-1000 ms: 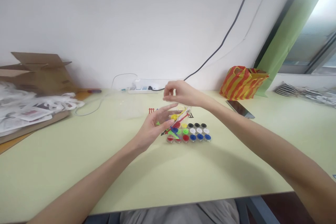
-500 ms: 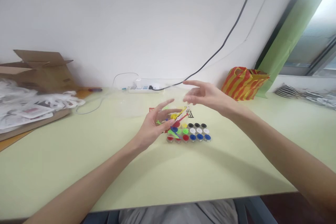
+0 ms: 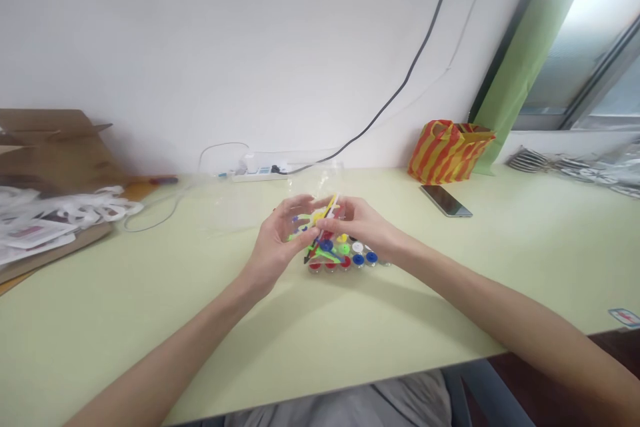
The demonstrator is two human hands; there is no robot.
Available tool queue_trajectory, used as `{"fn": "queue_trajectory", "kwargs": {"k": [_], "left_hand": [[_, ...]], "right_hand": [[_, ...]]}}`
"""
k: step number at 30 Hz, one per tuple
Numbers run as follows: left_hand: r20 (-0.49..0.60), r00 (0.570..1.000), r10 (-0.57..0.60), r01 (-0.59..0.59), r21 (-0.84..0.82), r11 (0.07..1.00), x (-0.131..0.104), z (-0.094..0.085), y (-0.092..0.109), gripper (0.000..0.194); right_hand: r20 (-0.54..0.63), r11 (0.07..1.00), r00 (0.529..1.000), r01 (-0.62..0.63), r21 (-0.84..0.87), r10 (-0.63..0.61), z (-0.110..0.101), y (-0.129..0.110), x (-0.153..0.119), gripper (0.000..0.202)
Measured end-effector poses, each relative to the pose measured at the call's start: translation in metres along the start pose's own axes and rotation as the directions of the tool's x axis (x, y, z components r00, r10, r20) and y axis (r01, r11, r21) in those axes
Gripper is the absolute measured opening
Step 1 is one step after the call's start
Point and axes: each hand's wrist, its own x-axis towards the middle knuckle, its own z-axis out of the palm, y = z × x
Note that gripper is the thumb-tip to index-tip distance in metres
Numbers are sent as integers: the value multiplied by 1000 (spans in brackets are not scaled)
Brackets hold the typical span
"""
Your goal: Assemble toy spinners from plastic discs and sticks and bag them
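Note:
Between my hands is a clear plastic bag (image 3: 325, 255) with small yellow, green, blue, red, white and black plastic pieces in it. My left hand (image 3: 280, 237) grips its left side, thumb in front. My right hand (image 3: 363, 223) pinches at the upper right of the bag, beside the long yellow and white pieces. Just under and behind the bag, rows of small round pieces stand on the table, among them a blue one (image 3: 371, 257) and a white one (image 3: 357, 247). The bag hides part of these rows.
A power strip (image 3: 260, 177) lies by the wall. A striped bag (image 3: 447, 153) and a phone (image 3: 447, 201) are at the right. Cardboard (image 3: 55, 147) and white plastic items (image 3: 95, 210) fill the left. Flat striped stacks (image 3: 527, 160) lie far right.
My right hand has come down and left from above and closed on the bag. My left hand still holds the bag. The view has shifted, and the phone now shows.

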Motion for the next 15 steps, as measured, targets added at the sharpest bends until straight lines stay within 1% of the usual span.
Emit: {"fn": "queue_trajectory", "kwargs": {"k": [2,4,6,9,10,11,12,13,15], "left_hand": [[-22,1000,-12,13,32,999,1,-3,-3,54],[-29,999,-35,37,59,998,2,-4,-6,52],[-55,996,-72,78,103,992,3,-6,-10,46],[-131,985,-112,131,144,981,7,-6,-14,38],[-155,981,-119,142,145,979,8,-7,-15,37],[-177,977,-122,148,139,979,9,-8,-16,38],[-196,973,-126,153,126,980,10,-9,-17,40],[-214,968,-133,158,106,982,11,-10,-17,42],[-254,955,-155,173,47,984,13,-12,-18,49]], "right_hand": [[-58,999,998,21,-43,-24,-13,-2,-3,48],[-138,994,989,48,-97,-61,-34,-5,-6,48],[-239,987,965,71,-147,-105,-65,-3,-6,54],[-373,976,920,43,-211,-121,-124,12,-1,59],[-417,967,903,-1,-253,-108,-144,20,0,57],[-458,941,885,-80,-328,-85,-163,29,2,56],[-500,894,863,-173,-414,-65,-180,39,2,56],[-539,869,840,-225,-442,-56,-194,49,2,55],[-598,812,800,-315,-491,-51,-212,66,0,50]]}}
